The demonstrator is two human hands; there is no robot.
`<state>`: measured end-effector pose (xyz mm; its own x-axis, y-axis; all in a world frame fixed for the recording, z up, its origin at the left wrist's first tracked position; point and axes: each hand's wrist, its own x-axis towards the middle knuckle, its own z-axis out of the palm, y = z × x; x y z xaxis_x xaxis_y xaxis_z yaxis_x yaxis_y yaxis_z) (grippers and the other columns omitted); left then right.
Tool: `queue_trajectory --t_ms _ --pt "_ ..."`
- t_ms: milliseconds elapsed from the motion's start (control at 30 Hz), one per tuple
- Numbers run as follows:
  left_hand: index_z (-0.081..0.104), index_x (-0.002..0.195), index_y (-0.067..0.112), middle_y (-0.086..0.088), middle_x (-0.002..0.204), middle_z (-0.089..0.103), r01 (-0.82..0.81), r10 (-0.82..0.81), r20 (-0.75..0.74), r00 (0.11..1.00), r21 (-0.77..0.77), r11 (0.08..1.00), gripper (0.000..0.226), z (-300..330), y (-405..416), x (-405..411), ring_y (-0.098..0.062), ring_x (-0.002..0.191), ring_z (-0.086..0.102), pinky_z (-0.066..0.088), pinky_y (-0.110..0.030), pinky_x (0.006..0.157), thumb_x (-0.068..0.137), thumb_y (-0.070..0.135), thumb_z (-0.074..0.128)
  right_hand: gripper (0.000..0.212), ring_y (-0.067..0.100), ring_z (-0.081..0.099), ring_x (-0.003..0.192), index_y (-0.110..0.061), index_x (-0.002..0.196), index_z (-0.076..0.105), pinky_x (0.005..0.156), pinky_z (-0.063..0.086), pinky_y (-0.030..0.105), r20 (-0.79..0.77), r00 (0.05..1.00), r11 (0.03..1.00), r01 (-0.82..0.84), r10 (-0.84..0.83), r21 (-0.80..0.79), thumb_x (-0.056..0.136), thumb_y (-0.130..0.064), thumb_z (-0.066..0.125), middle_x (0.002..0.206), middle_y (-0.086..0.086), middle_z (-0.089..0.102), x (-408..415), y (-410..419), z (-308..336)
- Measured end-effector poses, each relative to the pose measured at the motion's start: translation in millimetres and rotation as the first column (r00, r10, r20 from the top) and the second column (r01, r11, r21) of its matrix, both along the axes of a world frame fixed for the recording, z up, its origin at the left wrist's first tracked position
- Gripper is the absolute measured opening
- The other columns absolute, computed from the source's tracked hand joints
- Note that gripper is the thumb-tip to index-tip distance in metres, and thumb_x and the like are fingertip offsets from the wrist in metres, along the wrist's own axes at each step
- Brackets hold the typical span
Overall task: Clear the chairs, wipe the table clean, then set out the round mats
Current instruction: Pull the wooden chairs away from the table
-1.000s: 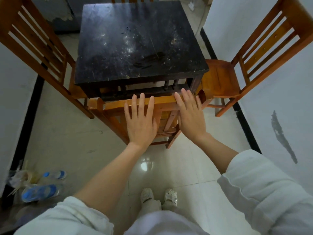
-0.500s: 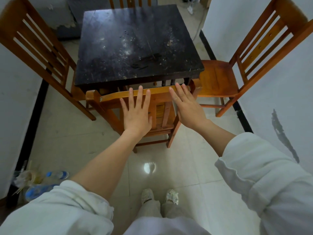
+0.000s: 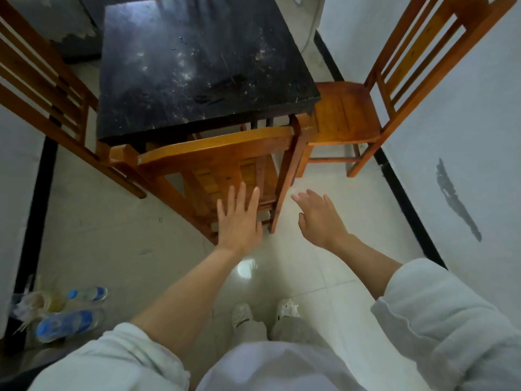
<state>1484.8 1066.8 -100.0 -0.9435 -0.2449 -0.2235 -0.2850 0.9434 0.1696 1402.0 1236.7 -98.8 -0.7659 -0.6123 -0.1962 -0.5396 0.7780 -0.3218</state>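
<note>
A square black table (image 3: 203, 66) stands ahead, its top speckled with crumbs and pale smears. A wooden chair (image 3: 214, 153) is pushed in at the near side, its backrest toward me. My left hand (image 3: 239, 221) hovers flat with straight fingers in front of the chair's back, apart from the top rail. My right hand (image 3: 318, 215) hangs to the right of the chair's rear post with loosely spread fingers, holding nothing. No mats or cloth are in view.
A second chair (image 3: 346, 114) stands at the table's right side, against the white wall. A third chair (image 3: 42, 88) stands at the left. Plastic bottles and rubbish (image 3: 64, 314) lie on the floor at lower left. My feet (image 3: 265, 311) are on pale tiles.
Both hands have come off the near chair's top rail and drawn back toward me. The chair now sits pushed in against the table's near edge.
</note>
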Motion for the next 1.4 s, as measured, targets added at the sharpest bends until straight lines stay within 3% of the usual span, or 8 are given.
queue_trajectory --t_ms 133,267,533,700,1000,1200,1333,1400 --pt "0.029 0.144 0.018 -0.006 0.15 0.03 0.056 -0.066 0.057 0.996 0.157 0.986 0.054 -9 48 -34 -0.026 0.139 0.026 0.025 -0.041 0.112 0.095 0.032 0.046 0.044 0.023 0.035 0.133 -0.015 0.14 0.037 0.11 0.028 0.036 0.242 0.956 0.987 0.158 -0.163 0.04 0.096 -0.015 0.038 0.144 0.006 0.042 -16 50 -16" --pt "0.044 0.133 0.014 -0.007 0.133 0.05 0.131 -0.147 0.056 0.988 0.227 0.965 0.041 -12 107 -96 -0.027 0.12 0.048 0.041 -0.039 0.1 0.094 0.027 0.047 0.039 0.023 0.044 0.126 -0.012 0.135 0.044 0.106 0.034 0.035 0.294 0.915 0.958 0.287 -0.275 0.002 0.096 -0.015 0.039 0.138 0.008 0.048 -57 105 -19" --pt "0.054 0.11 0.009 -0.008 0.113 0.054 0.111 -0.14 0.063 0.988 0.335 0.936 0.025 0 222 -254 -0.025 0.103 0.051 0.044 -0.035 0.082 0.095 0.024 0.04 0.036 0.025 0.051 0.118 -0.007 0.127 0.052 0.1 0.036 0.03 0.237 0.886 0.903 0.424 -0.398 -0.069 0.095 -0.01 0.037 0.13 0.012 0.054 -194 224 -9" --pt "0.049 0.131 0.014 -0.004 0.134 0.051 0.089 -0.119 0.053 0.992 0.386 0.918 0.037 18 275 -331 -0.023 0.122 0.049 0.043 -0.038 0.102 0.097 0.027 0.043 0.035 0.024 0.051 0.118 -0.008 0.128 0.051 0.098 0.037 0.029 0.232 0.867 0.877 0.471 -0.441 -0.094 0.096 -0.01 0.036 0.13 0.012 0.053 -267 273 4" --pt "0.047 0.132 0.017 -0.001 0.131 0.051 0.087 -0.058 -0.077 0.995 0.448 0.89 0.036 27 305 -473 -0.022 0.116 0.052 0.043 -0.029 0.095 0.098 0.03 0.043 0.038 0.024 0.047 0.123 -0.008 0.132 0.045 0.103 0.037 0.035 0.155 0.847 0.829 0.53 -0.509 -0.175 0.096 -0.016 0.036 0.134 0.011 0.05 -415 299 10" --pt "0.047 0.134 0.016 -0.002 0.132 0.052 0.02 0.062 -0.116 0.991 0.598 0.801 0.037 32 305 -599 -0.019 0.117 0.053 0.044 -0.025 0.092 0.097 0.025 0.045 0.045 0.018 0.039 0.129 -0.014 0.139 0.03 0.106 0.036 0.031 0.108 0.748 0.605 0.604 -0.654 -0.519 0.097 -0.027 0.04 0.143 0.006 0.037 -547 276 38" --pt "0.042 0.136 0.015 -0.002 0.135 0.051 -0.094 0.214 -0.051 0.975 0.784 0.614 0.04 51 307 -673 -0.018 0.121 0.051 0.042 -0.025 0.094 0.098 0.027 0.044 0.017 0.009 0.056 0.086 -0.016 0.107 0.041 0.077 0.052 0.029 0.217 0.711 0.452 0.621 -0.669 -0.64 0.097 -0.028 0.036 0.099 0.0 0.056 -600 272 53" --pt "0.038 0.139 0.016 -0.001 0.138 0.048 -0.108 0.229 -0.018 0.973 0.845 0.524 0.043 62 311 -697 -0.017 0.124 0.048 0.04 -0.022 0.092 0.099 0.029 0.041 0.011 0.001 0.051 0.063 -0.015 0.097 0.037 0.062 0.045 0.025 0.259 0.697 0.401 0.632 -0.669 -0.664 0.096 -0.026 0.034 0.077 -0.007 0.051 -611 279 52"
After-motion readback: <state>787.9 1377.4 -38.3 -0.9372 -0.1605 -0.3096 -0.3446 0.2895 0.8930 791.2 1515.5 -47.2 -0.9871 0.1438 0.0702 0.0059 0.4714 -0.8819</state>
